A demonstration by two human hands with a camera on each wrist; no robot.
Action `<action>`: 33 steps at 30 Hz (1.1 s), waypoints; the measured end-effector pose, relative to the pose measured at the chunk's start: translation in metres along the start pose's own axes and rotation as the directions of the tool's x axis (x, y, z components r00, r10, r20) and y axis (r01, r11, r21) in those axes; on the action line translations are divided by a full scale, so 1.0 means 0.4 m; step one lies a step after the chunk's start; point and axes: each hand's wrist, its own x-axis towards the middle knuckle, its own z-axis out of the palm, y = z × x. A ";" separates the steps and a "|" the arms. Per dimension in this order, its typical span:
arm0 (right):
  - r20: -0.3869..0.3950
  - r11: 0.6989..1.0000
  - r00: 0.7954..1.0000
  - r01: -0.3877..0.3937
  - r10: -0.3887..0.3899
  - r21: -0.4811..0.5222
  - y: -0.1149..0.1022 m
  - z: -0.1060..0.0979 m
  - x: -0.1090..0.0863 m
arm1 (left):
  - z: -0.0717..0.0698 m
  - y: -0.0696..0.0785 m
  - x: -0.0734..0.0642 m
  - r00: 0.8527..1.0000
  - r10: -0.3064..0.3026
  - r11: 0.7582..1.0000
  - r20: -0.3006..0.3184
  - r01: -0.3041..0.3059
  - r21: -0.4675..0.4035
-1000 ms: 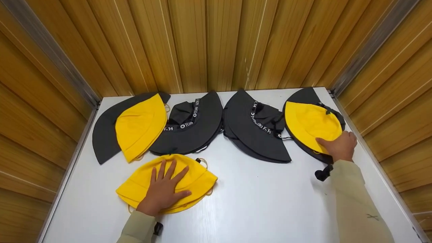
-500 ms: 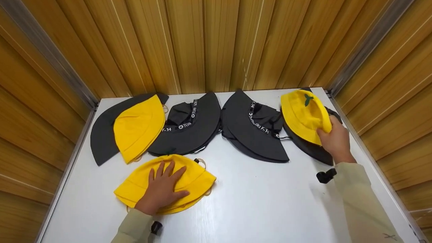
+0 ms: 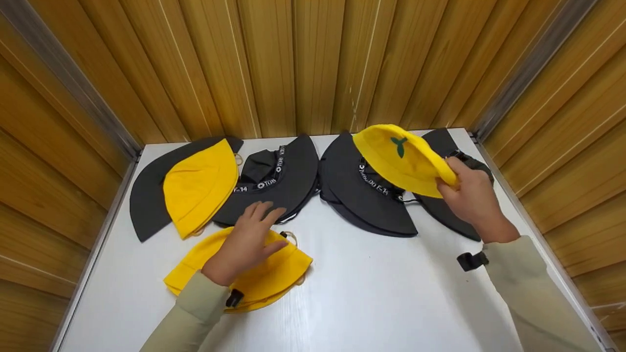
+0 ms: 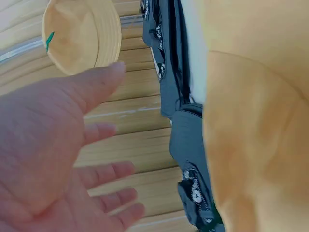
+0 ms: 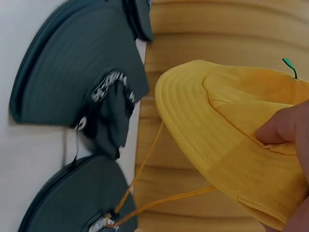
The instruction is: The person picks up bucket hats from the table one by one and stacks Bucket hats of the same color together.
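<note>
My right hand (image 3: 472, 195) pinches the brim of a yellow bucket hat (image 3: 396, 164) with a green sprout on its crown. The hat is held up above the black hats, and its yellow cord (image 5: 152, 205) dangles in the right wrist view. With fingers spread, my left hand (image 3: 247, 244) hovers over another yellow bucket hat (image 3: 195, 261) lying folded on the table near the front. In the left wrist view the palm (image 4: 43, 145) faces the camera and holds nothing.
Along the back of the white table (image 3: 362, 293) lie folded black bucket hats: one (image 3: 146, 195) under a yellow hat (image 3: 200, 186), one (image 3: 288, 195) beside it, one (image 3: 362, 200) in the middle and one (image 3: 447, 215) at the right. Wood-panelled walls (image 3: 318, 63) enclose the table.
My right hand has lifted the yellow hat off the black hat at the right and carried it leftward. My left hand has risen off the yellow hat it was pressing.
</note>
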 end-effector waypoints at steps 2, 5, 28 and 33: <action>-0.004 0.997 0.997 0.076 -0.076 0.000 -0.029 0.003 -0.002 | -0.013 0.014 0.019 0.998 0.058 0.997 -0.023 -0.059 -0.041; 0.007 0.982 0.982 0.188 -0.188 0.012 -0.070 0.007 -0.008 | -0.025 0.034 0.048 0.982 0.148 0.983 -0.119 -0.159 -0.089; 0.147 0.853 0.852 0.460 -0.502 0.247 -0.207 0.021 -0.023 | -0.086 0.040 0.115 0.970 0.178 0.881 -0.166 -0.232 -0.413; 0.123 0.874 0.883 0.413 -0.454 0.257 -0.224 0.027 -0.009 | -0.108 0.016 0.101 0.971 0.142 0.839 -0.195 -0.222 -0.496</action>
